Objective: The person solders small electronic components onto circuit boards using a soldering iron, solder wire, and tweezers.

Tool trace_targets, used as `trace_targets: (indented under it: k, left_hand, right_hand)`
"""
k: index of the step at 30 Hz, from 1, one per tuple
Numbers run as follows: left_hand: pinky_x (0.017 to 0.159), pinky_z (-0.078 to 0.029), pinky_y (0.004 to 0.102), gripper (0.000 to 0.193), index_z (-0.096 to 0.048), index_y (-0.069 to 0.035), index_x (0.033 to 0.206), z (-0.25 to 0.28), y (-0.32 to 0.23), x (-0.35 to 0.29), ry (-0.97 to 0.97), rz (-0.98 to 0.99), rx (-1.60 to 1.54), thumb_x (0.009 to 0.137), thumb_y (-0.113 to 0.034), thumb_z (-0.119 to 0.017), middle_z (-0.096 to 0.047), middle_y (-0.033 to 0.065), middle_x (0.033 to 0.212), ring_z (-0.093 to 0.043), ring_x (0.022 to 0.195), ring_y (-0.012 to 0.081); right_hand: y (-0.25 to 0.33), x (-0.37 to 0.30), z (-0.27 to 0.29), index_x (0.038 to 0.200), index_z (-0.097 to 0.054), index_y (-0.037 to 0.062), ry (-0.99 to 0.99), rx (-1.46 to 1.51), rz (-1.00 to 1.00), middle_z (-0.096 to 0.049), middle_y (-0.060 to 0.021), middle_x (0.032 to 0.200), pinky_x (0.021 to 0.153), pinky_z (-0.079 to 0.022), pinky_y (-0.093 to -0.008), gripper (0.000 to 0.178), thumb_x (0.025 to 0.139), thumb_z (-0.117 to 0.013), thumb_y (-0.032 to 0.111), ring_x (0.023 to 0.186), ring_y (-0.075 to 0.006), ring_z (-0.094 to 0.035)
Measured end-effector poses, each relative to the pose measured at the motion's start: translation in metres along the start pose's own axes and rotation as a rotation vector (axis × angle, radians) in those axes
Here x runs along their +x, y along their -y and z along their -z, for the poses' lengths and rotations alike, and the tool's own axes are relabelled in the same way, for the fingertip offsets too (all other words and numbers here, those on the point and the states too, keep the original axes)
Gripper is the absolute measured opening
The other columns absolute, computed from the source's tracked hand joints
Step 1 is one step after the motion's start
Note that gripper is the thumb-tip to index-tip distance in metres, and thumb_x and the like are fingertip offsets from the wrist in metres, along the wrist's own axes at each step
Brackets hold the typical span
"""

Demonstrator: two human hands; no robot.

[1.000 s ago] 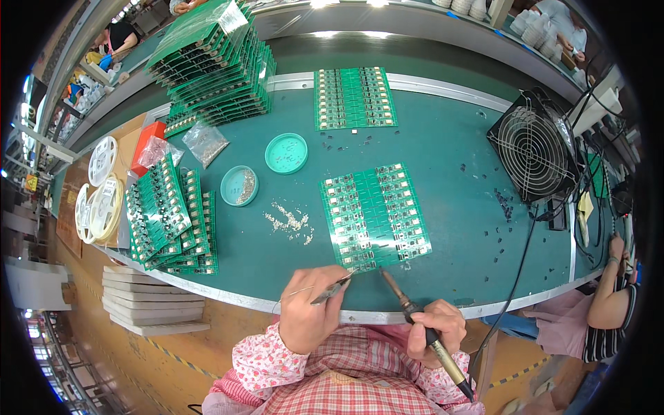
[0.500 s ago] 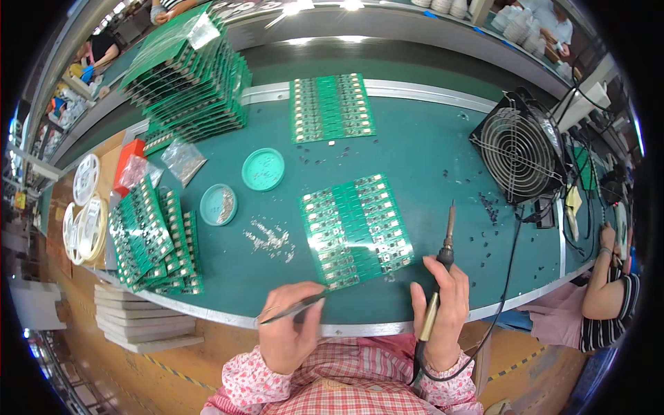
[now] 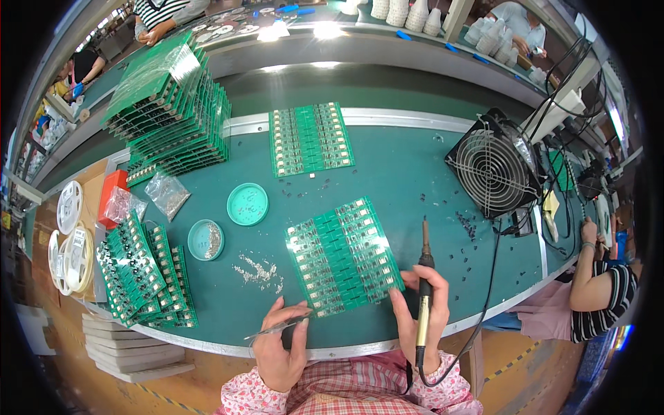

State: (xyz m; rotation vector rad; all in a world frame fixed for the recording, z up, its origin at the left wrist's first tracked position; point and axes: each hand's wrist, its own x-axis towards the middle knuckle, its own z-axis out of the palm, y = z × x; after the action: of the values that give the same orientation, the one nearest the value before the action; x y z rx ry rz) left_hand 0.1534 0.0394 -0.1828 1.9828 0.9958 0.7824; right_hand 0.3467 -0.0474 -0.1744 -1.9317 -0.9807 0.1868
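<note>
In my left hand (image 3: 280, 349) is a pair of tweezers (image 3: 277, 327), its points directed at the near left corner of a green circuit board panel (image 3: 346, 256). My right hand (image 3: 429, 315) is closed round a soldering iron (image 3: 424, 297), whose tip points away from me, to the right of the panel. The right thumb and fingertips meet the panel's near right corner. Rows of pale square parts run along both sides of this panel. A second circuit board panel (image 3: 311, 140) lies farther back on the green table mat (image 3: 377, 162).
Left of the panel are a heap of small pale parts (image 3: 257, 272) and two round teal dishes (image 3: 247, 204) (image 3: 206, 240). Stacked panels (image 3: 173, 111) rise at far left, more boards (image 3: 142, 277) nearer. A black fan (image 3: 494, 166) stands right, beside scattered dark chips (image 3: 467, 227).
The whole view has shifted, so the table sits lower in the picture. My right hand has come in against the panel's near right corner. Both hands still hold their tools.
</note>
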Motion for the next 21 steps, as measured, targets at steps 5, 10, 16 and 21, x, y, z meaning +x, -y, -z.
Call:
trace_targets:
  k: [5,10,16,21]
  left_hand:
    - [0.109,-0.043,0.0467,0.019,-0.060,0.002,0.111,0.002,0.005,-0.003,-0.080,-0.043,-0.073,0.093,0.003,-0.061,-0.071,0.0145,0.104,-0.070,0.099,0.0266]
    - [0.096,-0.051,0.0382,0.022,-0.058,0.002,0.113,0.007,0.007,-0.014,-0.168,0.021,-0.235,0.091,0.005,-0.062,-0.069,0.0169,0.107,-0.068,0.098,0.0257]
    - [0.087,-0.052,0.0360,0.026,-0.066,-0.003,0.109,0.033,0.021,-0.025,-0.356,-0.020,-0.145,0.084,0.005,-0.070,-0.071,0.0127,0.107,-0.066,0.099,0.0285]
    - [0.085,-0.052,0.0365,0.025,-0.067,-0.004,0.108,0.048,0.028,-0.038,-0.368,-0.017,-0.024,0.084,0.001,-0.072,-0.071,0.0096,0.105,-0.066,0.097,0.0282]
  right_hand:
    - [0.011,0.003,-0.014,0.129,-0.045,0.0026,-0.115,0.699,-0.204,-0.063,-0.0139,0.112,0.080,-0.062,-0.0306,0.039,0.095,-0.063,-0.005,0.097,-0.0181,-0.069]
    - [0.019,0.031,-0.002,0.131,-0.048,0.0088,-0.168,0.697,-0.203,-0.063,-0.0075,0.111,0.069,-0.059,-0.0256,0.038,0.097,-0.064,0.007,0.095,-0.0127,-0.064]
    - [0.055,0.097,0.064,0.123,-0.054,0.0048,0.034,0.483,0.151,-0.070,-0.0081,0.103,0.066,-0.053,-0.0204,0.030,0.095,-0.064,0.005,0.089,-0.0100,-0.066]
    - [0.073,0.121,0.073,0.118,-0.057,0.0054,0.413,0.357,0.223,-0.068,-0.0049,0.101,0.071,-0.052,-0.0203,0.035,0.087,-0.071,-0.003,0.087,-0.0081,-0.065]
